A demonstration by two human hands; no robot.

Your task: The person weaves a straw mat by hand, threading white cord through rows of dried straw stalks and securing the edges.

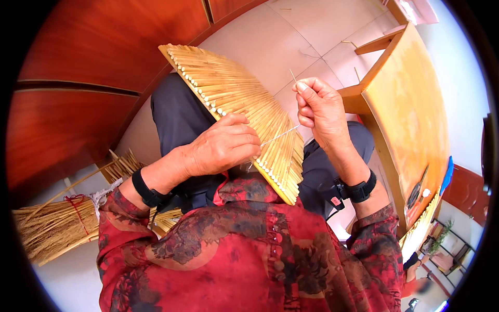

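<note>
A mat of straw-coloured stalks (236, 86) lies tilted across my lap, with pale cut ends lined up along its left edge. My left hand (223, 143) is closed over that edge, fingers curled; its thumb is hidden. White thread (280, 135) stretches taut from beside the left fingers across the stalks to my right hand (321, 106). Raised above the mat's right side, the right hand is closed, with thumb and forefinger pinching a thin needle (292, 75) that points up. The thread passes into its lower fingers.
To the left lies a bundle of dry stalks (57, 226) tied with red string, near a reddish wooden cabinet (67, 119). A wooden table (410, 99) on the right bears a dark tool (416, 187) and a blue object (447, 176). Another person (413, 275) is partly visible lower right.
</note>
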